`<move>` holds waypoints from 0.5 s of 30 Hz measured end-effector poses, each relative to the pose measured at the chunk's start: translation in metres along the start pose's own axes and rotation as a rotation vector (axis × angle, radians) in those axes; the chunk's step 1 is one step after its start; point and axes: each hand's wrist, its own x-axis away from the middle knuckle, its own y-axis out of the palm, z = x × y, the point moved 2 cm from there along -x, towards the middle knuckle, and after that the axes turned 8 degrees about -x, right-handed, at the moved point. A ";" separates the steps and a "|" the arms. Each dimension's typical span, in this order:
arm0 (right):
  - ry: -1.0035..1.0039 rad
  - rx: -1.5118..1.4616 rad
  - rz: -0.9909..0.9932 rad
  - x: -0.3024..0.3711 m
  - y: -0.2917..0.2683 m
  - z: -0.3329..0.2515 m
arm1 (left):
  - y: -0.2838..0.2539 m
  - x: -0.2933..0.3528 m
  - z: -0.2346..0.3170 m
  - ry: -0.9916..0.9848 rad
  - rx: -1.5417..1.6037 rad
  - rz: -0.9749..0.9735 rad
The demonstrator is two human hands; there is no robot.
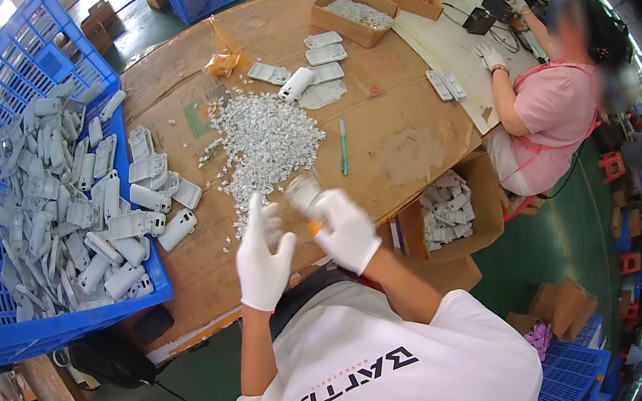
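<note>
Brown cardboard [387, 115] covers the workbench in the head view, with a blue crate [155, 281] of pale casings at its left. Both forearms reach up from the lower edge. Near the heap of small pale pieces [264, 136], the white-gloved left hand [263, 254] points away from the body, its fingers extended, thumb apart, gripping nothing visible. Angled inward beside it, the white-gloved right hand [345, 231] curls its fingers around a blurred pale object [304, 193], which sits just beyond the heap's near edge, above the cardboard.

White gloves [263, 269] pair with a white short-sleeved T-shirt [403, 332] printed with slanted black lettering [348, 390].
</note>
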 end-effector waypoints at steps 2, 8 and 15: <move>0.001 0.125 0.179 -0.031 -0.041 0.036 | -0.024 -0.005 -0.021 0.069 -0.275 0.185; 0.288 0.873 0.475 -0.129 -0.198 0.206 | -0.084 -0.014 -0.097 -0.070 -1.077 0.309; 0.446 1.183 0.340 -0.166 -0.247 0.269 | -0.083 -0.015 -0.106 -0.045 -1.012 0.387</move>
